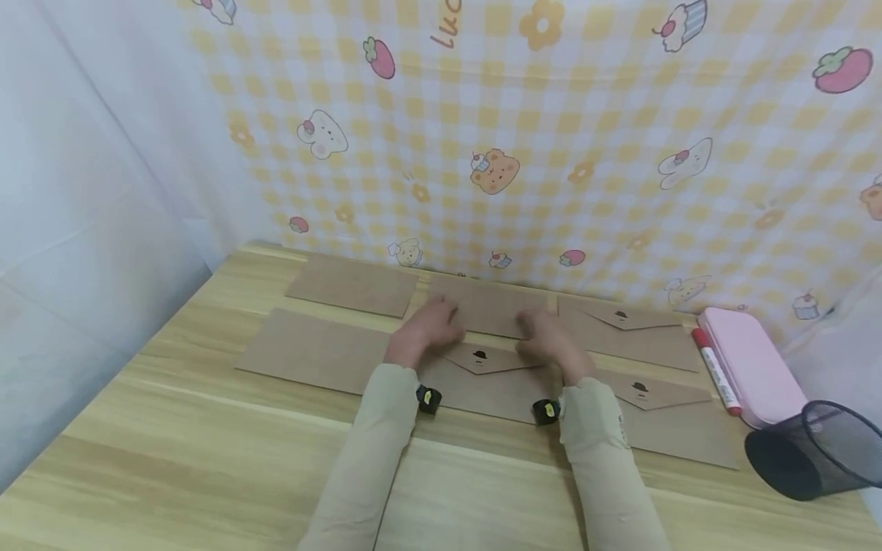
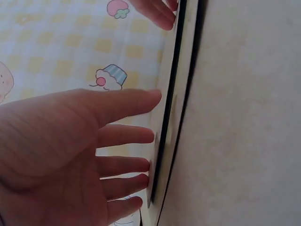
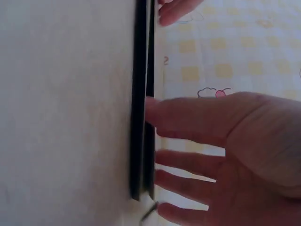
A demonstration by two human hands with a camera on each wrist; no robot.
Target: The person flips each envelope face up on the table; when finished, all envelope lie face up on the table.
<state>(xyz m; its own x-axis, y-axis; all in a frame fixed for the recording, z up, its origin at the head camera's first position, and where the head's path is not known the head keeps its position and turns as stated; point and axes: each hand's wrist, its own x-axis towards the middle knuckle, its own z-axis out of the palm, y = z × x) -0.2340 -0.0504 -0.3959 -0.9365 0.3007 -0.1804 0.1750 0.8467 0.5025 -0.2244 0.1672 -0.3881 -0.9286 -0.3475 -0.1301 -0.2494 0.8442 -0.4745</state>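
Note:
Several brown kraft envelopes lie on the wooden table in two rows. My left hand [image 1: 430, 329] is at the left part of the plain back-middle envelope [image 1: 492, 308]; my right hand [image 1: 553, 342] is at its right part. In the left wrist view the left hand [image 2: 70, 146] has its fingers stretched out, tips at the envelope surface. The right wrist view shows the right hand [image 3: 244, 150] with extended fingers and the thumb tip at an envelope edge. Below both hands lies the front-middle envelope [image 1: 482, 394], its pointed flap bearing a black hat print.
Plain envelopes lie at back left [image 1: 351, 285] and front left [image 1: 310, 348]. Flap-side-up envelopes lie at back right [image 1: 620, 337] and front right [image 1: 678, 428]. Beyond them are a red-capped marker [image 1: 717, 371], a pink case [image 1: 751, 363] and a tipped black mesh pen holder [image 1: 813, 451]. A checked curtain [image 1: 441, 138] hangs behind.

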